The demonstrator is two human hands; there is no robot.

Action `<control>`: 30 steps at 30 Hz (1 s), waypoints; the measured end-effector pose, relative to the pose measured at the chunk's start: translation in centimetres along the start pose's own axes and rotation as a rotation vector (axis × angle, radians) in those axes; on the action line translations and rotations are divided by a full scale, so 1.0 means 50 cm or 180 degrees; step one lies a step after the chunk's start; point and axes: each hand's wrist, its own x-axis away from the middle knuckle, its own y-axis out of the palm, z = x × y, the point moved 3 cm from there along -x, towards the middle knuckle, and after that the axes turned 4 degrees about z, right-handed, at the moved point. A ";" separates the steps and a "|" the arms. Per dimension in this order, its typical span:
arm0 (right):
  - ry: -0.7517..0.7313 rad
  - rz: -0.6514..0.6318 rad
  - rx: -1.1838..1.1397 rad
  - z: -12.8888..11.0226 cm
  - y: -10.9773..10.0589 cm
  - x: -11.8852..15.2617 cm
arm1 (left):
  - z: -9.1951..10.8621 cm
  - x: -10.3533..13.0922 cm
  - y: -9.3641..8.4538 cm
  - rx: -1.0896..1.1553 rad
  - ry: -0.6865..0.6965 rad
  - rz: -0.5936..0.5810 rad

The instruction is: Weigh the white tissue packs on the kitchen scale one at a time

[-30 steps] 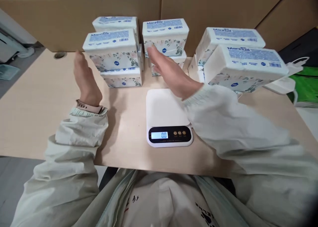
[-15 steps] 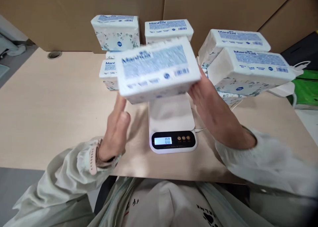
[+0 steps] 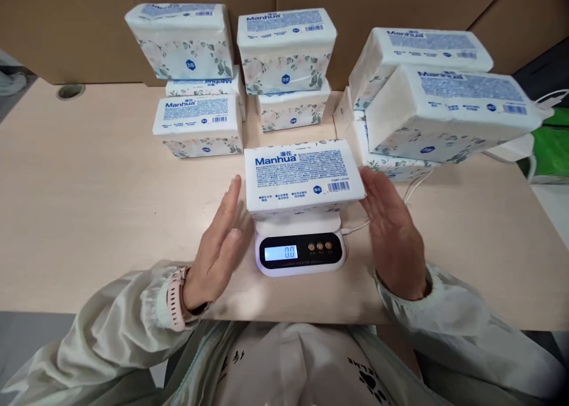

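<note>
Pack over scale reading 0.0, between left hand and right hand, both open and flat.

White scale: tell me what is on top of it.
A Manhua pack, label up, is over the scale. Only the near strip of its plate shows; the pack covers the rest, so contact cannot be confirmed. The display reads 0.0.

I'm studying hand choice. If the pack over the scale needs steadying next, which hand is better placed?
Probably the right hand: its fingertips touch or nearly touch the pack, while a narrow gap shows between it and the left hand.
</note>
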 end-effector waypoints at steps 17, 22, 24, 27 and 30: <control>0.0144 0.0350 -0.0057 0.006 -0.012 0.006 | -0.009 -0.003 -0.012 0.0070 -0.0010 0.0081; 0.0120 0.0367 -0.0103 0.003 -0.011 0.006 | -0.005 -0.004 -0.011 0.0064 -0.0003 0.0048; 0.0079 0.0357 -0.0126 0.003 -0.011 0.005 | -0.004 -0.005 -0.010 0.0051 0.0019 0.0052; 0.0039 0.0346 -0.0108 0.002 -0.011 0.005 | -0.003 -0.006 -0.009 0.0032 0.0070 0.0064; 0.0035 0.0337 -0.0079 0.002 -0.010 0.004 | -0.002 -0.005 -0.009 -0.0011 0.0104 0.0079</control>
